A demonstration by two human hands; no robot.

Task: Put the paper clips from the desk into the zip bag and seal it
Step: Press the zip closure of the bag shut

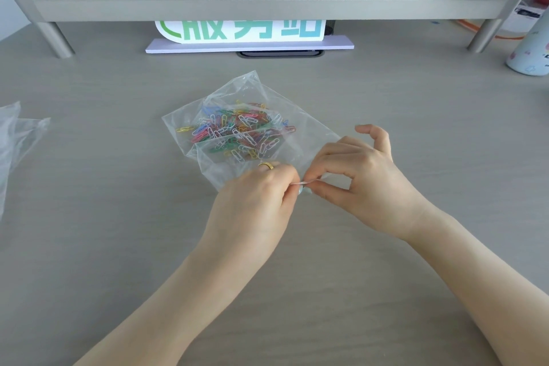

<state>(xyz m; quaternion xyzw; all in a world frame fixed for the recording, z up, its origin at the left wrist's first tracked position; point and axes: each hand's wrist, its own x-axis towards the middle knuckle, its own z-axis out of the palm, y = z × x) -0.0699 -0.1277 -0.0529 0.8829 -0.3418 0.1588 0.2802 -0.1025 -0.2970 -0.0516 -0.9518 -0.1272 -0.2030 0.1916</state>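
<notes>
Both hands pinch the near edge of the clear plastic zip bag (309, 140) on the grey desk (104, 187).
Coloured paper clips (237, 132) lie heaped inside the bag's far half. Left hand (258, 196), wearing a gold ring (266, 165), and right hand (359, 175) meet thumb-to-finger at the strip; the right's other fingers lift, loosely curled.

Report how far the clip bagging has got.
Done: the coloured paper clips appear to lie inside the clear zip bag; none show loose on the desk. In hand: the left hand and right hand both pinch the bag's near edge, apparently at the zip strip. Left: pressing the seal shut along its length; whether any is closed is unclear.
</notes>
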